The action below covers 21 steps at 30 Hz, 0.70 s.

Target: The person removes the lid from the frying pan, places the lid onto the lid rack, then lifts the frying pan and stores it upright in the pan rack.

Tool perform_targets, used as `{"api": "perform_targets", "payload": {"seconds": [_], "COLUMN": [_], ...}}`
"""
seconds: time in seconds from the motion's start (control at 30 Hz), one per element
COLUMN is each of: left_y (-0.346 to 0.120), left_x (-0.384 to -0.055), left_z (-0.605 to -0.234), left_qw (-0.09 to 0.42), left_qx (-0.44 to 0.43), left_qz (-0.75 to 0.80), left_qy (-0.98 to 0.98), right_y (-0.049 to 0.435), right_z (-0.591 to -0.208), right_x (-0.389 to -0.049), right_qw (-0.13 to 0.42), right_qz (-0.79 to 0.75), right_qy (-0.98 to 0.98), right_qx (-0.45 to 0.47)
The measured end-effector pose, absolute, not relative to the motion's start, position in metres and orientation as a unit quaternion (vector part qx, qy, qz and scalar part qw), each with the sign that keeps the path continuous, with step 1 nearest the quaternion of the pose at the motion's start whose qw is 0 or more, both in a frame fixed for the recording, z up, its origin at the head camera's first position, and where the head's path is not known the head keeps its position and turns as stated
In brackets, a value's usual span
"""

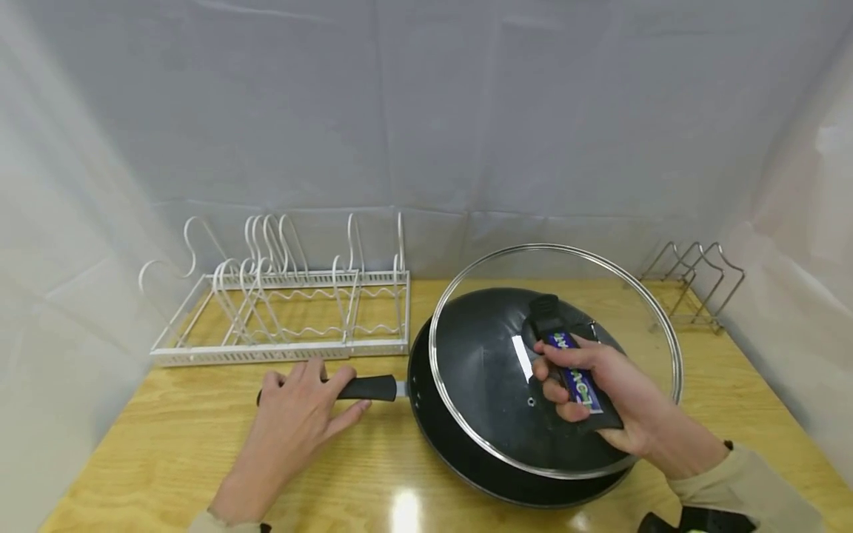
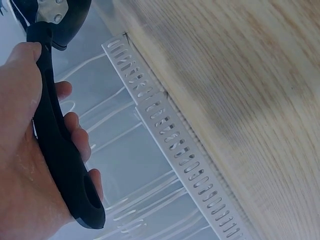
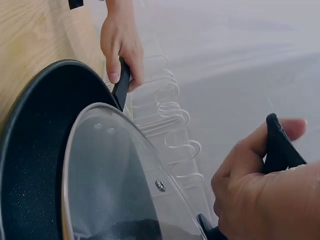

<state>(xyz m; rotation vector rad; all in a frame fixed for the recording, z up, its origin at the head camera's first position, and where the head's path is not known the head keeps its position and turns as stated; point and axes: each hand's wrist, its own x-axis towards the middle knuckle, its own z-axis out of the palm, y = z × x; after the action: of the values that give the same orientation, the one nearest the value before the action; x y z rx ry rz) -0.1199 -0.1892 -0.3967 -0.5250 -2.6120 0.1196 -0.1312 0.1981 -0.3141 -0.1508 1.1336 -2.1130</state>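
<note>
My left hand (image 1: 293, 422) grips the black handle (image 1: 373, 388) of a dark frying pan (image 1: 460, 459). In the left wrist view the thumb and fingers curl round that handle (image 2: 55, 125). My right hand (image 1: 620, 392) holds a round glass lid (image 1: 480, 370) by its black handle (image 1: 546, 314), which bears a colourful label. The steel-rimmed lid is over the pan but offset to the right and far side. A gap between lid (image 3: 105, 165) and pan (image 3: 40, 140) shows in the right wrist view. The pan rests on the table.
A white wire rack (image 1: 266, 350) with upright loops stands left of the pan, just beyond my left hand. A small metal wire rack (image 1: 700, 285) is at the back right of the wooden table (image 1: 373, 474). Pale sheeting (image 1: 426, 133) hangs behind and beside the table.
</note>
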Motion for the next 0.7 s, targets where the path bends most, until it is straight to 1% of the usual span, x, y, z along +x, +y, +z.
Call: {"api": "perform_targets", "payload": {"seconds": [0.27,0.5,0.7], "left_y": [-0.1887,-0.1875,-0.1868], "left_x": [-0.1189,-0.1180,-0.1175], "left_z": [-0.3941,-0.3945,-0.3939], "left_qw": [0.231,0.231,0.226], "left_qx": [-0.187,-0.185,-0.182], "left_qz": [0.048,0.044,0.037], "left_qy": [-0.954,-0.954,-0.956], "right_y": [0.1957,0.1921,0.1922], "right_z": [-0.3124,-0.3087,-0.3055], "right_x": [-0.1301,-0.1271,-0.1254], "right_qw": [0.383,0.416,0.416], "right_qz": [-0.835,-0.845,-0.842], "right_qy": [0.391,0.330,0.336], "right_qx": [-0.060,-0.068,-0.074]}}
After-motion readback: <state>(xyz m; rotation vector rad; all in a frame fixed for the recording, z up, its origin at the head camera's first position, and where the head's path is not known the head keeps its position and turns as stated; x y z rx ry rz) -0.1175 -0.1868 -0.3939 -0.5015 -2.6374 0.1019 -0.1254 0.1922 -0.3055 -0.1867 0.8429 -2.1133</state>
